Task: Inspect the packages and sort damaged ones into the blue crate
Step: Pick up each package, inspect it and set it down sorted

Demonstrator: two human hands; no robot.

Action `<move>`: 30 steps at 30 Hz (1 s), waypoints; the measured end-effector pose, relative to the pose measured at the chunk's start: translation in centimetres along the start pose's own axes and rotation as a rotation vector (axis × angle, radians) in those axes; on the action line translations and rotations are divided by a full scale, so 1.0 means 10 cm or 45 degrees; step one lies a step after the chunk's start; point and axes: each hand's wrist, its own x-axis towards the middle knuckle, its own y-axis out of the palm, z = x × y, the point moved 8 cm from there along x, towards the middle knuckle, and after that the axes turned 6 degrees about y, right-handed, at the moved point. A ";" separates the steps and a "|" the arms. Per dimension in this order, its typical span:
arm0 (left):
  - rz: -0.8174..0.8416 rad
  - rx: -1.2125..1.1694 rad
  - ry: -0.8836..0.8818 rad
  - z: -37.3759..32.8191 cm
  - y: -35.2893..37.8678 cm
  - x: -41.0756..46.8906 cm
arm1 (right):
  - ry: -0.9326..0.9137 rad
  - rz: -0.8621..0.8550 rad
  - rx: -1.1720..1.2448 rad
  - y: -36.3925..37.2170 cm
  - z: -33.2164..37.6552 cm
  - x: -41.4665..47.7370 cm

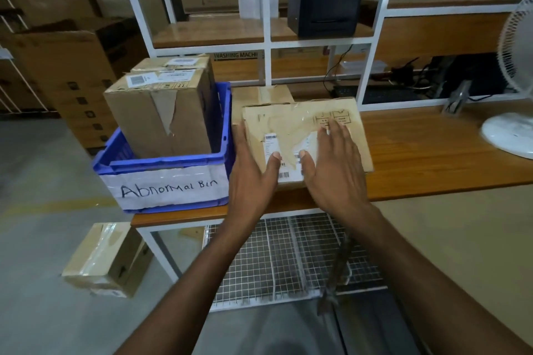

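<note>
A flat cardboard package (291,127) with a torn label and wrinkled tape lies on the wooden table, right of the blue crate (161,166). My left hand (251,173) lies against its left side with straight fingers. My right hand (334,164) rests flat on its top, fingers spread. The crate carries a white label reading "Abnormal Bin" and holds two cardboard boxes (161,115); the front one has torn tape. Another box (259,98) sits behind the flat package.
A taped box (108,256) lies on the floor at the lower left. A white fan (516,101) stands on the wooden table (418,153) at the right. A black printer (324,8) sits on the shelf behind. A wire mesh shelf (288,262) lies under the table.
</note>
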 end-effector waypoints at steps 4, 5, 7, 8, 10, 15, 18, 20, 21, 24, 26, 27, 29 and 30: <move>-0.019 -0.105 -0.060 0.08 0.04 -0.01 | -0.232 0.091 -0.010 -0.06 0.08 0.09; -0.028 -0.155 -0.073 0.11 0.04 -0.01 | -0.298 0.112 -0.010 -0.09 0.12 0.13; -0.070 -0.344 -0.137 0.20 0.04 -0.01 | -0.443 0.168 -0.033 -0.12 0.24 0.22; -0.106 -0.467 -0.198 0.25 0.05 -0.02 | -0.514 0.217 -0.064 -0.11 0.31 0.26; -0.194 -0.699 -0.351 0.37 0.11 -0.03 | -0.643 0.343 -0.169 -0.03 0.49 0.32; -0.214 -1.180 -1.009 0.68 0.45 -0.28 | -0.706 0.477 -0.423 0.23 0.78 0.37; -0.170 -1.269 -1.249 0.73 0.60 -0.43 | -0.676 0.440 -0.478 0.28 0.75 0.34; -0.164 -1.249 -1.266 0.74 0.61 -0.45 | -0.678 0.383 -0.499 0.25 0.71 0.30; -0.161 -1.214 -1.257 0.72 0.57 -0.44 | -0.676 0.360 -0.490 0.20 0.69 0.29; -0.126 -1.150 -1.169 0.60 0.48 -0.29 | -0.648 0.307 -0.403 -0.03 0.57 0.26; -0.173 -1.080 -1.045 0.49 0.34 -0.14 | -0.586 0.269 -0.275 -0.20 0.45 0.23; -0.202 -1.026 -0.965 0.41 0.25 -0.08 | -0.535 0.251 -0.179 -0.27 0.37 0.21; -0.250 -0.870 -0.779 0.32 0.11 0.03 | -0.420 0.201 0.011 -0.32 0.20 0.14; -0.253 -0.755 -0.682 0.28 0.06 0.07 | -0.366 0.169 0.083 -0.30 0.13 0.09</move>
